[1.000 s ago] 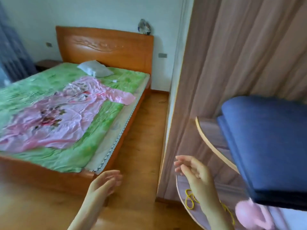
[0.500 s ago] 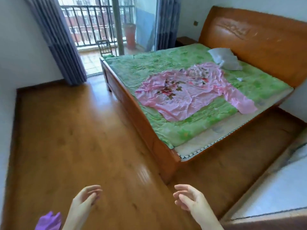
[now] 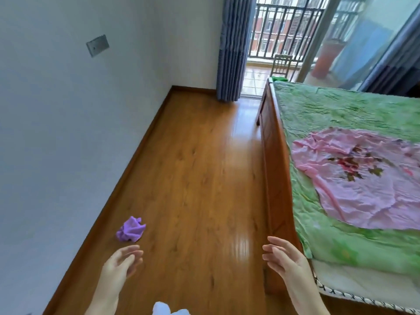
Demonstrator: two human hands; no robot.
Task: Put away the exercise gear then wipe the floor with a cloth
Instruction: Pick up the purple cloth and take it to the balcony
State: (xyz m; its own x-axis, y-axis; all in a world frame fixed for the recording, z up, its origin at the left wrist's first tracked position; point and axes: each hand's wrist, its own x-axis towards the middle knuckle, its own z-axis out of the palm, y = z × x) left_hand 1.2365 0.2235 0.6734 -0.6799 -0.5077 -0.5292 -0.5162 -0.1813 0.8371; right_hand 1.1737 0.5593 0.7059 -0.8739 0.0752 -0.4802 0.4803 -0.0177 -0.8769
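A crumpled purple cloth (image 3: 131, 229) lies on the wooden floor (image 3: 193, 178) close to the left wall's skirting. My left hand (image 3: 121, 263) hovers just below and to the right of it, fingers relaxed, holding nothing. My right hand (image 3: 283, 258) is raised near the bed's corner, fingers loosely spread, also holding nothing. No exercise gear shows in this view.
A wooden bed (image 3: 272, 169) with a green cover and a pink sheet (image 3: 354, 180) fills the right side. A white wall (image 3: 68, 133) runs along the left. Blue curtains (image 3: 231, 48) and a balcony door stand at the far end. Something white (image 3: 170, 310) shows at the bottom edge.
The view has swung left from the wardrobe shelf and bed to the floor strip beside the wall. The purple cloth has come fully into sight. Both hands stay empty.
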